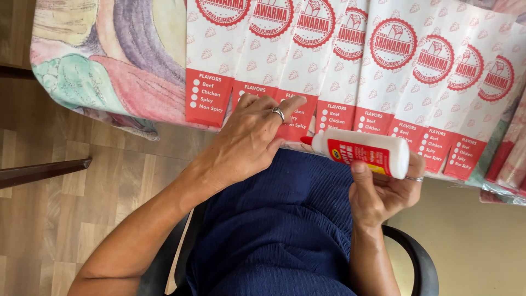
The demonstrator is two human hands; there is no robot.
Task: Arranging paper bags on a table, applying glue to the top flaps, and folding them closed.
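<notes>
A row of several white paper sleeves [339, 66] with red round stamps and red lower bands lies overlapping along the table edge. My left hand [252, 134], with a ring on one finger, rests flat on the red bottom bands of two sleeves near the middle of the row. In my right hand [383, 192] I hold a white glue bottle [364, 151] with a red label, lying sideways, its red tip pointing left toward the sleeves' lower edge.
A patterned cloth [109, 55] in pastel colours covers the table. I sit on a black chair [422, 263], with a dark blue garment across my lap. Wooden floor lies at left, with a dark bar [44, 170] jutting in.
</notes>
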